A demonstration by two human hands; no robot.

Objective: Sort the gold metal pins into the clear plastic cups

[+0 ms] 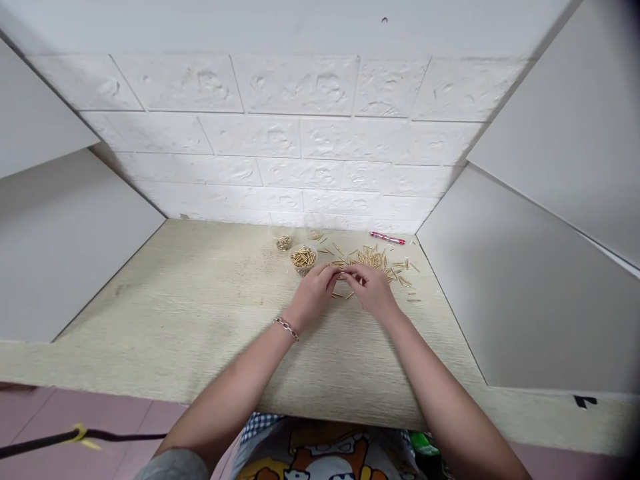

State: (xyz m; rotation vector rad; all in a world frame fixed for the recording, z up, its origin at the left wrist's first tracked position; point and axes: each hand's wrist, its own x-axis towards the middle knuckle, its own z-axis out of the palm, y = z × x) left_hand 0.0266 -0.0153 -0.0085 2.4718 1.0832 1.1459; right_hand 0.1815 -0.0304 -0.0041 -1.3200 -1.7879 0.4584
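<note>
My left hand (314,288) and my right hand (371,287) meet fingertip to fingertip over the table. Both are closed in a pinch, and what lies between the fingers is too small to make out. Behind and around my right hand spreads a loose pile of thin gold-coloured metal pins (373,259). Just beyond my left hand stands a clear round tub (303,267) filled with similar gold pieces. A smaller clear cup (284,244) of tiny gold-coloured parts is to its left.
A red marker-like tube (387,238) lies near the back wall (300,140). Another small group of metal bits (315,235) sits behind the tub. Light panels (540,287) enclose the pale wooden table (165,313) at both sides. A dark cable (120,437) runs below its front edge.
</note>
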